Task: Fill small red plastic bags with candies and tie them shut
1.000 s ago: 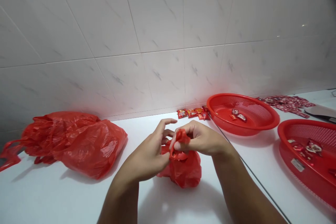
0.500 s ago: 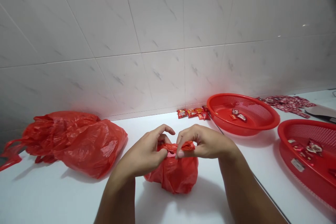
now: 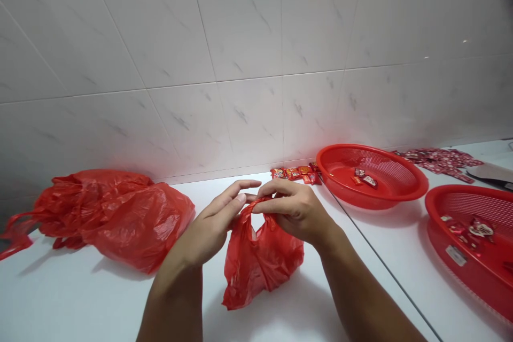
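A small red plastic bag point(image 3: 260, 264) stands on the white table in front of me, its bulging body pulled upward by the handles. My right hand point(image 3: 294, 206) pinches the gathered handles at the top, fingers bent over them. Against the other side of the handles is my left hand point(image 3: 216, 222), its thumb raised along them and its upper fingers reaching toward the right hand. Some left fingertips are hidden behind the plastic. A gap shows beneath the joined handles. What lies inside the bag cannot be made out.
Left lies a larger heap of red plastic bags point(image 3: 136, 219). Several small red packets point(image 3: 294, 173) rest by the tiled wall. A round red basket point(image 3: 372, 195) and another red basket point(image 3: 465, 230) hold a few packets. Patterned red packets point(image 3: 438, 160) and a dark-edged object point(image 3: 491, 176) sit far right.
My hands have lifted the bag's top edge, stretching the handles up into a loop. The right hand shifted slightly up; the left turned, its thumb now pointing upward.
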`<state>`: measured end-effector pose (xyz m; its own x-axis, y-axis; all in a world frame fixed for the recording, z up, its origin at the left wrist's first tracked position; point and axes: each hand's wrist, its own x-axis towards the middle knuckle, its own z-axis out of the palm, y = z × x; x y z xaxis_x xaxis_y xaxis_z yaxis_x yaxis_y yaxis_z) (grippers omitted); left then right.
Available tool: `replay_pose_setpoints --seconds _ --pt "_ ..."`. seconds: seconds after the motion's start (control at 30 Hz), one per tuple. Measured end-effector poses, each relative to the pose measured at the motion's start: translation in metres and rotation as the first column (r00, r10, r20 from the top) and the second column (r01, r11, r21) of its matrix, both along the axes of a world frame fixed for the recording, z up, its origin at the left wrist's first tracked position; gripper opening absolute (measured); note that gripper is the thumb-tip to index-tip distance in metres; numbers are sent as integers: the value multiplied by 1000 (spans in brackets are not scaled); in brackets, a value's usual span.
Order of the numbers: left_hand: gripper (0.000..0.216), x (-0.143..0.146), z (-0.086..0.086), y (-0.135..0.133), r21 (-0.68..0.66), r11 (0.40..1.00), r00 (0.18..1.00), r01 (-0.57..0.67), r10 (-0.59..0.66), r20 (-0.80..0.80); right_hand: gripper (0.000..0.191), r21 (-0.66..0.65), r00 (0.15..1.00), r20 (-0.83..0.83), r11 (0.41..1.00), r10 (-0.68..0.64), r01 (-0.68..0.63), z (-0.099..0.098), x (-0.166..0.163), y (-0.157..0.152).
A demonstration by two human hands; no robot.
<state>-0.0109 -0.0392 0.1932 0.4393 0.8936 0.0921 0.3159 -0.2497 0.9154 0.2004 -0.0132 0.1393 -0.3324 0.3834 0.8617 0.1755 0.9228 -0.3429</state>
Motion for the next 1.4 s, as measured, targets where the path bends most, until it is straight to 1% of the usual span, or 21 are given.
replay_pose_setpoints --seconds 0.07,0.17,0.33,0.43,0.47,0.5,0.57,0.6,0.63,0.67,0.7,0.77,0.83,0.9,0.93,0.97,1.03,1.13,1.23,1.27,1.4 --pt "39 0 2 0 48 998 999 39 -39 -13 33 17 1000 -5 1000 -10 10 0 -2 -1" --pt "33 -2 2 2 109 991 995 72 -65 -72 31 -24 1000 -2 1000 -4 4 -2 -4 -1" --pt "30 -7 1 4 215 972 966 -98 145 -215 16 -154 997 -22 985 74 -76 1 0 2" --pt "29 -18 -2 10 280 943 866 -182 288 -409 19 -325 991 132 946 34 10 3 14 6" --pt "28 -23 -4 14 282 933 798 -222 341 -498 23 -411 976 218 907 1 90 3 22 8" --pt "27 -30 -7 20 274 923 715 -271 384 -584 28 -504 950 311 843 -25 187 1 30 11" --pt "19 -45 -12 31 229 903 553 -363 407 -727 35 -656 876 481 649 -34 385 -4 49 19" --pt "16 -51 -14 35 195 900 503 -391 386 -773 37 -698 839 543 546 -20 465 -7 57 22" --pt "13 -56 -15 38 163 901 480 -402 359 -801 38 -715 808 589 462 -9 525 -9 66 25" --pt "13 -59 -15 39 140 907 477 -398 335 -812 39 -712 783 622 407 -12 572 -10 73 27" --pt "14 -60 -13 39 138 910 486 -390 331 -809 40 -697 764 644 381 -38 607 -10 78 27" --pt "19 -57 -7 32 196 903 522 -381 386 -761 41 -686 776 620 397 -120 609 -7 84 23" --pt "24 -49 0 22 292 879 590 -376 470 -656 40 -747 869 483 467 -108 473 0 82 16" --pt "27 -36 5 14 363 864 699 -348 497 -514 39 -812 956 290 540 44 222 6 70 8" --pt "28 -29 6 11 386 865 754 -321 480 -448 40 -823 965 215 560 149 97 8 60 4" --pt "28 -23 6 8 401 869 802 -289 449 -394 40 -824 955 167 567 245 -1 9 50 2" --pt "29 -10 4 4 414 882 865 -226 378 -331 37 -827 917 135 553 376 -105 8 26 0" --pt "29 3 0 -2 397 903 889 -163 309 -338 30 -865 893 170 497 418 -68 1 -2 2" --pt "27 4 -1 -9 386 914 903 -123 265 -340 32 -866 913 199 500 357 -7 -3 -11 4" --pt "34 3 -1 -10 388 915 908 -109 251 -335 34 -852 929 191 523 317 -3 -2 -10 4" --pt "106 5 -2 -13 325 943 905 -70 197 -377 42 -734 970 168 679 177 3 10 -2 -6"
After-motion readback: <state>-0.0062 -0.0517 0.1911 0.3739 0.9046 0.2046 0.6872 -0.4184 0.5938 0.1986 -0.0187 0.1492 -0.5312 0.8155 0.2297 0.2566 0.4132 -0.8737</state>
